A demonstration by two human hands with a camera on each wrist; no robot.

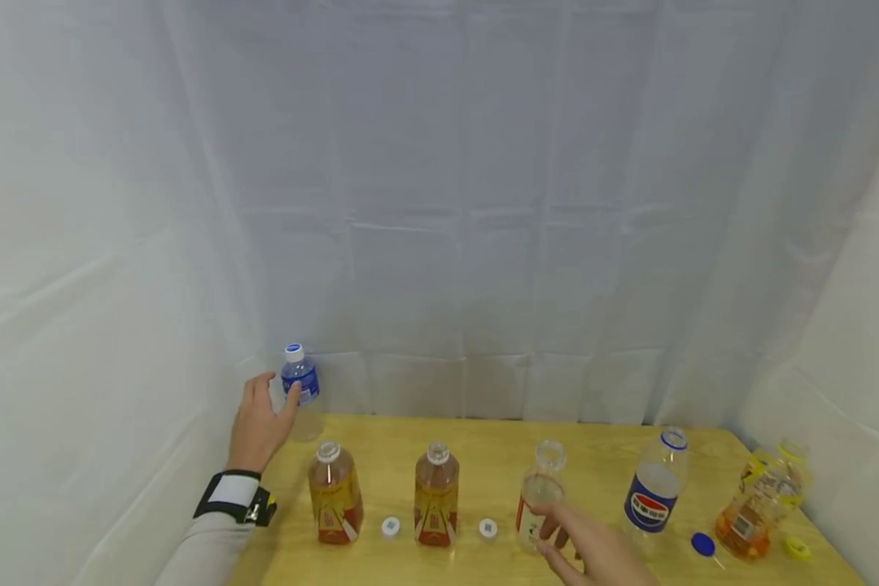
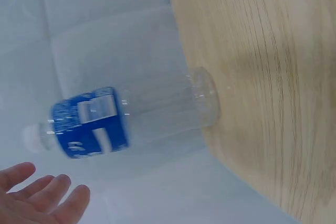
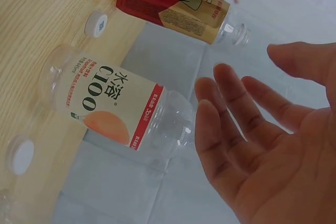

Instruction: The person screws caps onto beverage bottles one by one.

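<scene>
A: Where is the blue-labelled bottle (image 1: 306, 378)?

B: Taking the head view as a clock face, it stands upright at eight o'clock on the bench (image 1: 384, 433), with its white cap (image 1: 294, 352) on.

A: How is the left hand (image 1: 261, 423) placed?

B: Just beside that bottle, also at eight o'clock. Its thumb and fingers are spread wide and grip nothing. The thumb crosses the label in the head view; whether it touches is impossible to tell. The left wrist view shows the other fingers apart from the bottle.

A: And the right hand (image 1: 593, 544)?

B: At five o'clock, by the upright clear C100 bottle (image 1: 540, 488). Its fingers are loosely bent, well parted from the thumb, holding nothing. They come close to the bottle's neck in the right wrist view; contact there cannot be told.

A: What stands around these?

B: Two amber bottles: the left one (image 1: 335, 496) at seven o'clock, the right one (image 1: 435, 498) at six. One loose white cap (image 1: 391, 527) lies between them, another (image 1: 487, 529) between the right one and the C100 bottle.

A: Farther out?

B: Towards four o'clock, a Pepsi bottle (image 1: 655, 492), then a yellow-labelled bottle (image 1: 765, 496). A blue cap (image 1: 703, 544) lies between them; a yellow cap (image 1: 797, 548) lies just beyond. White sheeting (image 1: 425, 163) hangs behind, at twelve.
</scene>
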